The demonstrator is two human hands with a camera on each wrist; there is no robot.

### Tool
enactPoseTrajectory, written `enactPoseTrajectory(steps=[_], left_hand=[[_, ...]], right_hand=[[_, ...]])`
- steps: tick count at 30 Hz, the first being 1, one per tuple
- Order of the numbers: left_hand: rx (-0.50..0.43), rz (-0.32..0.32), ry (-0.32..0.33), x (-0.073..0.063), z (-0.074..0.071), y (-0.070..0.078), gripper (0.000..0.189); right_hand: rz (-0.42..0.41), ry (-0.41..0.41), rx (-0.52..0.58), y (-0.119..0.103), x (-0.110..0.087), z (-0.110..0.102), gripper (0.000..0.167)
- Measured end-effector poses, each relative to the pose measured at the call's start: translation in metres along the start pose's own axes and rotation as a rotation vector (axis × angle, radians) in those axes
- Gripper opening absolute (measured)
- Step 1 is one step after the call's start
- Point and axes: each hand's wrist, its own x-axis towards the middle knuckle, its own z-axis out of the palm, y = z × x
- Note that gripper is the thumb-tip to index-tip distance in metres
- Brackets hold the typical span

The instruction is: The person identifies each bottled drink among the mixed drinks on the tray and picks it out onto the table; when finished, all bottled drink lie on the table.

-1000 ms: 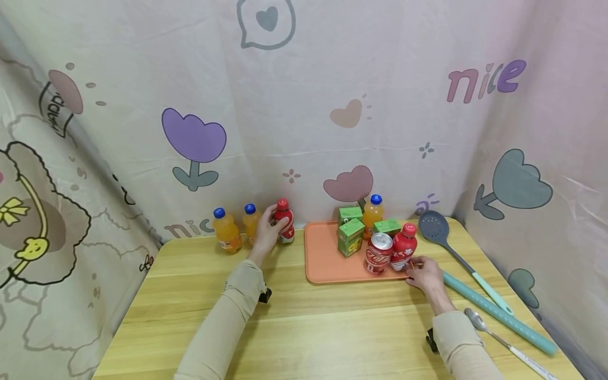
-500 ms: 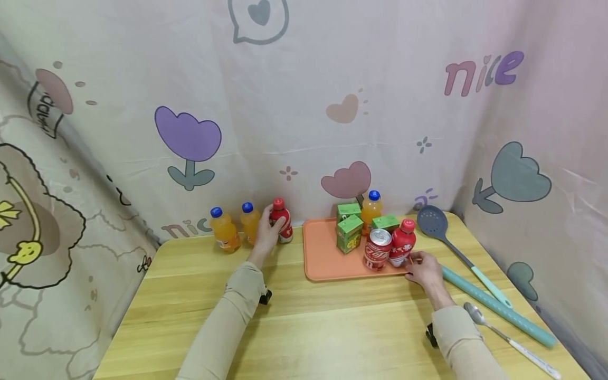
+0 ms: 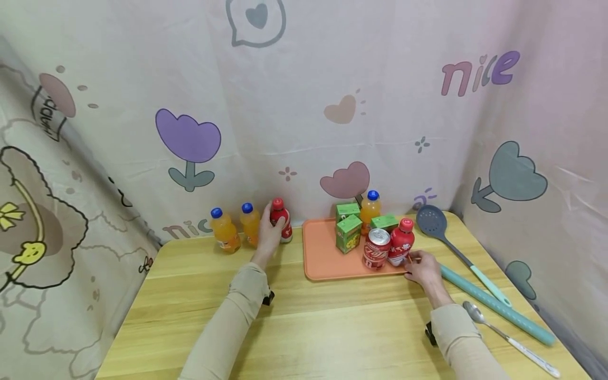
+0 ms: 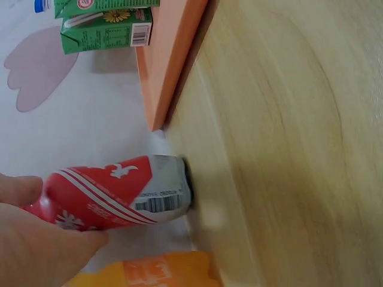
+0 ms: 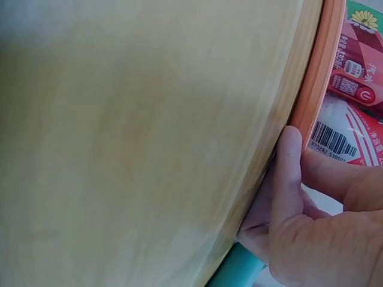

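In the head view my left hand (image 3: pixel 269 232) holds a red bottle (image 3: pixel 285 224) with a red cap at the table's back edge. The left wrist view shows the bottle's base (image 4: pixel 167 194) on or very near the tabletop. Two orange-juice bottles (image 3: pixel 224 232) with blue caps stand just left of that hand. My right hand (image 3: pixel 425 270) pinches the rim of the orange tray (image 3: pixel 328 269) at its front right corner, thumb outside. On the tray stand a red can (image 3: pixel 376 253), another red bottle (image 3: pixel 401 244), several green drink cartons (image 3: pixel 348 235) and an orange-juice bottle (image 3: pixel 370 212).
Right of the tray lie a dark slotted skimmer (image 3: pixel 433 221) with a mint handle, a teal rod (image 3: pixel 499 307) and a long-handled metal spoon (image 3: pixel 475 312). A patterned curtain (image 3: pixel 266 132) hangs directly behind the wooden table (image 3: pixel 332 327).
The head view has shifted slightly. My left forearm has moved a little to the right, while the bottle, the tray and my right hand stay in place.
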Motion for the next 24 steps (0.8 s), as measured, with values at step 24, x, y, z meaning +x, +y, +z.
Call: enactPoseTrajectory(steps=[24], left_hand=[[0.329,0.611,-0.203,-0.039,0.069,0.075,0.069]], right_hand=[[-0.001,-0.005,-0.003,0.0,-0.003,0.0,0.047]])
